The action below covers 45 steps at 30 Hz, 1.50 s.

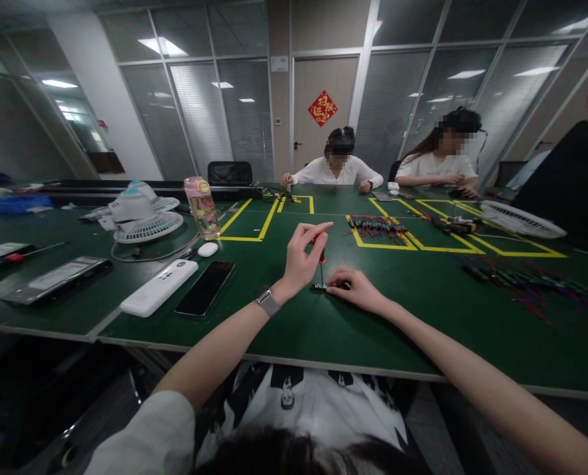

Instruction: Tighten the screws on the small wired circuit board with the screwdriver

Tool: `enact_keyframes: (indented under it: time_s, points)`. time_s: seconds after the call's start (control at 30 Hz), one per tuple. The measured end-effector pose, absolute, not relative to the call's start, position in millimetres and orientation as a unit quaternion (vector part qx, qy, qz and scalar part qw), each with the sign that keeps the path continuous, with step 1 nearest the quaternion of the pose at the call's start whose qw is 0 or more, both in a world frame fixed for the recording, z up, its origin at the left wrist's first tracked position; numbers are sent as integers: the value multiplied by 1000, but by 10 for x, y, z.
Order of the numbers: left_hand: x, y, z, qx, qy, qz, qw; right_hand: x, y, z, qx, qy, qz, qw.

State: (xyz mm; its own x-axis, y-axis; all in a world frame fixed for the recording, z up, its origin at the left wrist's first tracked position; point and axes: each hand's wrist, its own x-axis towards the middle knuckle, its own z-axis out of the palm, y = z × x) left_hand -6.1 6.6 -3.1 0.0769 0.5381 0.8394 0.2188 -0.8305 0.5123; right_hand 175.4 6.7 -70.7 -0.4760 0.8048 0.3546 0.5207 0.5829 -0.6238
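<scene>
Pinching left hand [301, 257]: screwdriver [323, 254], upright, tip at the board [316, 287]
Right hand [354, 290]: pinching the board's end (flat on the table [274, 338])

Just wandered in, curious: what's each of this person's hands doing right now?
Left hand: closed, holding an upright screwdriver, its tip down at a small green board.
Right hand: closed, holding the small green board's right end.

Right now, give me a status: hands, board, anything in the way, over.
Left hand: holding screwdriver upright, tip at board. Right hand: holding board's right end. Phone left of board, not between hands.
</scene>
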Motion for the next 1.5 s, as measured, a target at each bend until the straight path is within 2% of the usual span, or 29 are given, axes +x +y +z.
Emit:
enact_keyframes:
  time_s: [0.2,0.47,0.73,1.0,1.3,1.5]
  points:
    - [-41,112,-85,719,238,628,181,1756,79,-720,-396,-832,223,319]
    - [-56,68,-35,713,281,634,104,1755,78,-714,-395,-832,225,317]
    - [-52,119,-82,711,253,628,189,1755,71,-708,-394,-832,230,317]
    - [-60,63,-30,711,292,632,98,1754,74,-718,-398,-829,224,323]
    - [-48,129,-90,718,260,624,168,1763,89,-738,-393,-829,232,323]
    - [-48,79,-45,714,276,636,100,1761,84,-725,-394,-830,227,322]
